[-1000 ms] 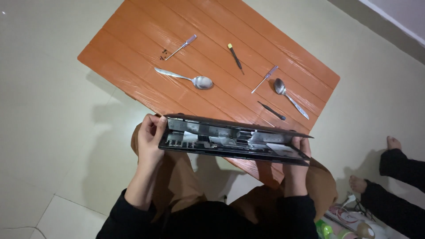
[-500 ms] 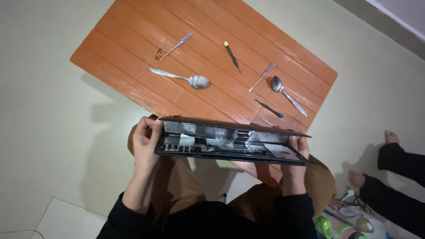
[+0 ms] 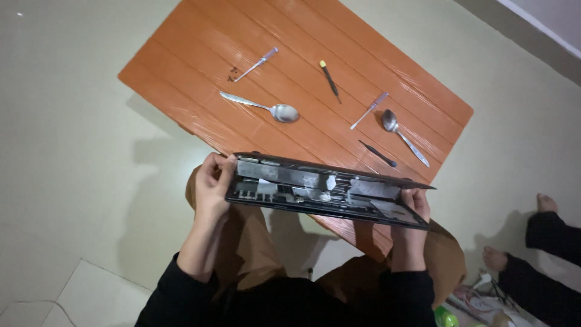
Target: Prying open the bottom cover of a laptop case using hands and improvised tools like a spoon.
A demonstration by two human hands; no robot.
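Above the lap, between the person's knees and the near edge of the orange worktop, an opened black laptop base is held up in the air by both hands, apart from the wood. Its long edge runs roughly from nine o'clock to four o'clock, and the exposed inside, with grey metal plates and boards, is tilted toward the head camera, probably so that the inner parts can be looked over. The left hand grips the short end at nine o'clock, its fingers curled tight round the edge with the thumb on the near face. The right hand holds the opposite end at about four o'clock, fingers wrapped under and partly hidden by the case; it too looks closed on the edge. A hold at each end likely keeps so wide and flat a piece level and steady.

On the worktop, well apart from the hands, lie small tools spread out singly, perhaps to keep each within easy reach: a clear-handled screwdriver at eleven o'clock with a small cluster of dark screws just beside its tip, a yellow-capped black screwdriver at twelve, a second clear-handled screwdriver and a spoon toward one o'clock, a thin black tool near them, and another spoon closer to the left hand

At four o'clock another person's bare feet rest on the pale floor
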